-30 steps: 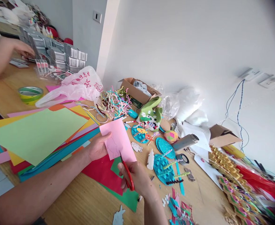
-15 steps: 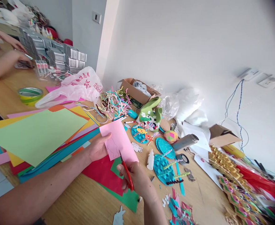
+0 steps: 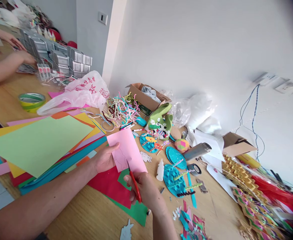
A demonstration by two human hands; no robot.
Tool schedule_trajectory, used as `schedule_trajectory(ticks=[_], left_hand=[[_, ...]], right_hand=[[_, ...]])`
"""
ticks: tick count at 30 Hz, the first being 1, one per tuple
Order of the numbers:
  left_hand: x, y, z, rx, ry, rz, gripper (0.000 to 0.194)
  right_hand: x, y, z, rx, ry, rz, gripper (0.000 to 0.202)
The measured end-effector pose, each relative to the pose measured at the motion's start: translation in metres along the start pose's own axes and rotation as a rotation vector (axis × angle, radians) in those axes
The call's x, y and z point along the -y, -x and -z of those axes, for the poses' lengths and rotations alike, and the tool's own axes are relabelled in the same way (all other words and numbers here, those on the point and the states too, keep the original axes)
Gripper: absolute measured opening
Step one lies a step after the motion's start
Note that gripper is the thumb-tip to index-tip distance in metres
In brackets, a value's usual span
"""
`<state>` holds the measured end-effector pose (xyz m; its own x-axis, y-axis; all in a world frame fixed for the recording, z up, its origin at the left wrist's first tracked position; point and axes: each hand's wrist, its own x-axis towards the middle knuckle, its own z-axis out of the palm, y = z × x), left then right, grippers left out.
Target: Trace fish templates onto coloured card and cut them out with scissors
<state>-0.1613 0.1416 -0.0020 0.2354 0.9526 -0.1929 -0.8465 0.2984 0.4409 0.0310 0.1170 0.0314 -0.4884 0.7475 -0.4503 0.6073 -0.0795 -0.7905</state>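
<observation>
A pink sheet of paper (image 3: pixel 130 146) with a pencilled outline on its left part is pinched in my left hand (image 3: pixel 105 159), thumb on top. My right hand (image 3: pixel 146 190) is closed round the red handles of a pair of scissors (image 3: pixel 135 186). The blades meet the lower part of the pink sheet, beside the drawn outline. Under my hands lie a red sheet (image 3: pixel 111 186) and a green sheet (image 3: pixel 140 213). A small white paper cutout (image 3: pixel 145 156) rests just right of the pink sheet, and another pale cutout (image 3: pixel 126 230) is at the bottom edge.
Stacked coloured paper (image 3: pixel 41 140) lies at left, near a tape roll (image 3: pixel 32 102). Blue decorated discs (image 3: pixel 174 180), a glue bottle (image 3: pixel 160 170), a metal flask (image 3: pixel 197 151) and paper scraps (image 3: pixel 192 223) are at right. Another person's hands (image 3: pixel 16 55) work at the far left.
My hands, the pink paper and the scissors stay almost in place, with only a slight shift of the scissor handles. The other person's hands at the far left have moved a little.
</observation>
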Motion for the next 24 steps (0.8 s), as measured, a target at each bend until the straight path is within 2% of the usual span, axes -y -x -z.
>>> schedule_trajectory(ticks=[8,16,24], left_hand=[[0.0023,-0.0006,0.0025,0.0,-0.002,0.017,0.026],[0.0025,-0.0014,0.0035,0.003,0.009,0.041,0.028],[0.0026,-0.0009,0.0032,0.001,0.054,0.096,0.022]], right_hand=[[0.0058,0.0021,0.0017,-0.005,0.009,-0.04,0.057],[0.0025,-0.0002,0.0026,-0.01,0.046,-0.013,0.053],[0.0037,0.0003,0.002,-0.002,0.02,-0.008,0.056]])
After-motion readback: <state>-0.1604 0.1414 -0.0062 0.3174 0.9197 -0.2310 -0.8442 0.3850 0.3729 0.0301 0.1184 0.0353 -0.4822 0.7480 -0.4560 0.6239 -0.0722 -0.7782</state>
